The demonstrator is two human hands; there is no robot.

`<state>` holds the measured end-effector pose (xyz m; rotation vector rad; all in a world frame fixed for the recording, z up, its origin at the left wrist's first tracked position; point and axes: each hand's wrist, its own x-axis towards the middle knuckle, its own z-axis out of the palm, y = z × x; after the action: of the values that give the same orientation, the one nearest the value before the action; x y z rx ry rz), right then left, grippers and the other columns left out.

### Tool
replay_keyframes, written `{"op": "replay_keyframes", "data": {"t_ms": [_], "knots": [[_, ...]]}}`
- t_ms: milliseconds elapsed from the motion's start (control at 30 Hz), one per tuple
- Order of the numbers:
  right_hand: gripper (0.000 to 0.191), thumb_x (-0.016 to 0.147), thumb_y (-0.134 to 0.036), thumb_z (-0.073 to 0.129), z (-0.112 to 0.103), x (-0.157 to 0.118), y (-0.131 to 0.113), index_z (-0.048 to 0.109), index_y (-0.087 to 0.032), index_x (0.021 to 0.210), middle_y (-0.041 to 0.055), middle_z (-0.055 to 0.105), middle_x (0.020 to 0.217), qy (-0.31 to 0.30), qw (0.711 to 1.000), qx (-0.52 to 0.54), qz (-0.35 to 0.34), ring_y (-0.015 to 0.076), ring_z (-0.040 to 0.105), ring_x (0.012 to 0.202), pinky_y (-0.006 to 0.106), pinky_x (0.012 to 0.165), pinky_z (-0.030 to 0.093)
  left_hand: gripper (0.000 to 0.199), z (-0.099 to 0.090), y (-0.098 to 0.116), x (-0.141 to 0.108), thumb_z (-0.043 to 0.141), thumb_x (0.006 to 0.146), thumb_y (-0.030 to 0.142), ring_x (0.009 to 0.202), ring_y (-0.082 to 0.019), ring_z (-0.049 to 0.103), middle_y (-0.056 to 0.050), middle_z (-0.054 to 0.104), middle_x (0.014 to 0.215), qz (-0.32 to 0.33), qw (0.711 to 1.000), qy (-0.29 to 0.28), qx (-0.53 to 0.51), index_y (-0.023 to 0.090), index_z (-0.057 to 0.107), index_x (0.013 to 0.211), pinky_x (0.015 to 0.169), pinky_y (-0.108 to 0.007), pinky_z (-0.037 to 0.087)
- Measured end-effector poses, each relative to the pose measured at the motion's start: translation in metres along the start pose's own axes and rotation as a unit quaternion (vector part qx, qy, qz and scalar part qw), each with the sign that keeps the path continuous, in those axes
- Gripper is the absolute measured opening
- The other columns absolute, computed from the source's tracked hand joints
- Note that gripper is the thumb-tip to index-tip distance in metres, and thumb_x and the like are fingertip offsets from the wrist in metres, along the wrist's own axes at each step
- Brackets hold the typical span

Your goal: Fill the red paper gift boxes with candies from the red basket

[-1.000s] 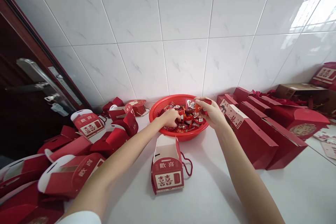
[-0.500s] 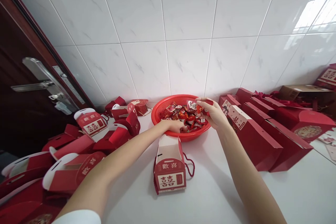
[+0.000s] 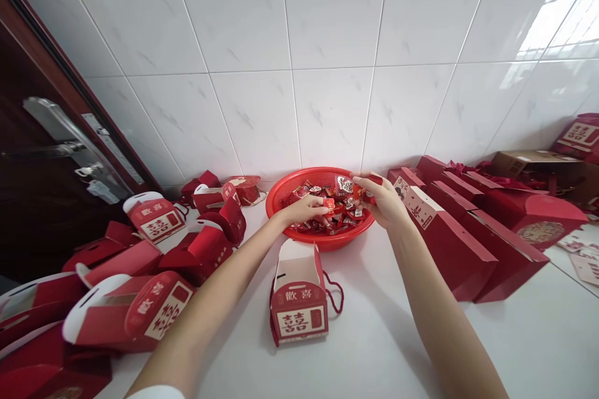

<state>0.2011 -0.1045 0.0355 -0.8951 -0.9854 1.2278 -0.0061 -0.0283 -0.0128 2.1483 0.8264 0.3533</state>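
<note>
A red plastic basket [image 3: 327, 241] by the wall holds many wrapped candies [image 3: 344, 223] in red and pink. Over its left half, my left hand [image 3: 306, 209] pinches a small red wrapped candy [image 3: 329, 204] between thumb and fingers. My right hand [image 3: 381, 199] is closed around red wrapped candies [image 3: 364, 193] above the basket's right rim; how many it holds is partly hidden by the fingers. Just in front of the basket stands a red and white gift box [image 3: 299, 299] with a dark red cord handle, its top flaps open.
Several open red gift boxes [image 3: 159, 218] crowd the left side, near a dark door [image 3: 37, 199]. On the right, tall red boxes [image 3: 461, 252] stand in rows, with a brown carton [image 3: 524, 162] behind them. A white tiled wall [image 3: 332, 112] rises behind the basket.
My left hand has risen from among the candies with a small red candy in its fingers. My right hand stays at the right rim, still holding candies.
</note>
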Motion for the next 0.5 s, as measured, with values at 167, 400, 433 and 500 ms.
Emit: {"op": "replay_keyframes", "data": {"t_ms": [167, 400, 433, 500], "knots": [[0.038, 0.056, -0.039, 0.087, -0.001, 0.0, 0.0, 0.07, -0.02, 0.083, -0.0006, 0.063, 0.083, 0.003, 1.0, -0.001, 0.004, 0.0092, 0.052, 0.06, 0.023, 0.048, 0.045, 0.023, 0.0, -0.003, 0.0, 0.049, 0.085, 0.031, 0.075, -0.02, 0.067, -0.004, 0.071, 0.077, -0.032, 0.997, 0.005, 0.066, 0.017, 0.062, 0.074, 0.07, -0.028, 0.052], [0.035, 0.059, -0.038, 0.086, -0.005, 0.003, 0.002, 0.069, -0.02, 0.084, -0.001, 0.063, 0.083, -0.001, 1.0, -0.003, -0.007, 0.0092, 0.052, 0.059, 0.024, 0.049, 0.044, 0.036, 0.0, 0.003, 0.01, 0.058, 0.069, 0.012, 0.097, -0.022, 0.069, -0.003, 0.078, 0.103, -0.041, 0.98, -0.054, 0.189, 0.02, 0.077, 0.099, 0.087, -0.027, 0.049], [0.035, 0.059, -0.038, 0.086, -0.005, 0.003, 0.001, 0.069, -0.02, 0.084, -0.0014, 0.062, 0.08, -0.004, 1.0, -0.005, -0.007, 0.0091, 0.052, 0.057, 0.024, 0.049, 0.044, 0.039, 0.002, 0.007, 0.013, 0.059, 0.071, 0.014, 0.101, -0.022, 0.068, -0.004, 0.077, 0.108, -0.035, 0.977, -0.062, 0.199, 0.02, 0.076, 0.105, 0.09, -0.027, 0.048], [0.036, 0.059, -0.038, 0.085, -0.004, 0.002, 0.001, 0.069, -0.02, 0.085, -0.0021, 0.061, 0.076, -0.007, 1.0, -0.008, -0.005, 0.0089, 0.051, 0.055, 0.024, 0.049, 0.043, 0.042, 0.006, 0.015, 0.022, 0.062, 0.074, 0.019, 0.105, -0.023, 0.067, -0.005, 0.076, 0.115, -0.02, 0.972, -0.089, 0.216, 0.021, 0.075, 0.114, 0.093, -0.028, 0.048]]}}
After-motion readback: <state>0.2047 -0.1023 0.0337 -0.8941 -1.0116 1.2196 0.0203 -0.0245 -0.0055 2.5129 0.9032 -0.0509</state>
